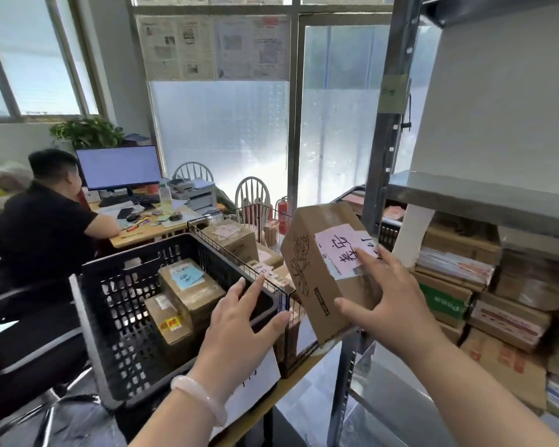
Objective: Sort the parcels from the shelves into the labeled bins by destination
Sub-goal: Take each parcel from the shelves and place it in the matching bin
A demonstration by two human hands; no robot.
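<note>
Your right hand [391, 304] grips a tilted cardboard parcel [313, 285] in the air, between the wire basket [207, 221] and the shelf unit [465, 196], with the thumb on its side face and the fingers across the top. Those fingers cover part of its pink label [334, 245], so the handwriting is cut off. Your left hand [239, 321] holds nothing, its fingers straight and spread over the near corner of the black crate [110, 269]; you cannot tell whether it touches the rim. At least 2 boxes [171, 317] lie in the crate, and the blue label [186, 276] on 1 of them is too blurred to read. Your left wrist hides most of the white sign [259, 379] on the crate's front.
</note>
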